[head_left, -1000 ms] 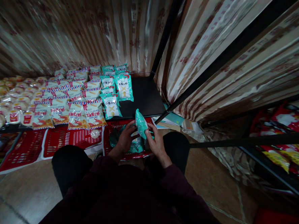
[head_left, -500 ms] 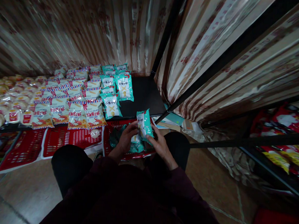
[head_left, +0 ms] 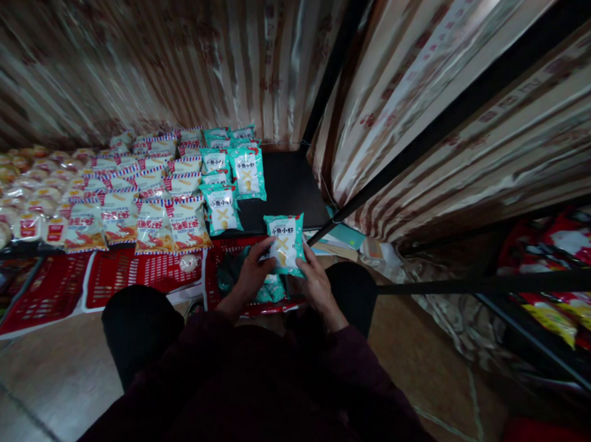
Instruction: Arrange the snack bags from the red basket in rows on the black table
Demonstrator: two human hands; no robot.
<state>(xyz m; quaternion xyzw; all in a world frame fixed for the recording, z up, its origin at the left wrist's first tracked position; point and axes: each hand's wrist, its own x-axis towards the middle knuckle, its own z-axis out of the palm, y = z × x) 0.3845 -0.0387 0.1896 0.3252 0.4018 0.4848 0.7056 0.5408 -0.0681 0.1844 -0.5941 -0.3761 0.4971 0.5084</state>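
Observation:
Between my two hands is a teal and white snack bag (head_left: 284,247), its printed front facing up toward me. My left hand (head_left: 253,270) grips its left edge, and my right hand (head_left: 318,280) grips the lower right edge. Below them sits a red shopping basket (head_left: 212,289) with more teal snack bags (head_left: 272,289) inside, partly hidden by my hands. Just beyond, teal snack bags (head_left: 222,210) stand in rows on a black shelf (head_left: 290,187).
Left along the shelf are rows of white and orange snack bags (head_left: 155,226) and round wrapped snacks (head_left: 27,228). More red baskets (head_left: 142,275) sit below. Black posts (head_left: 335,70) and a striped curtain (head_left: 210,56) stand behind. Another rack with red and yellow packets (head_left: 566,284) is at right.
The snack bag in my hands has turned from a slanted angle to nearly upright, its front now showing fully. My hands have shifted slightly around its edges.

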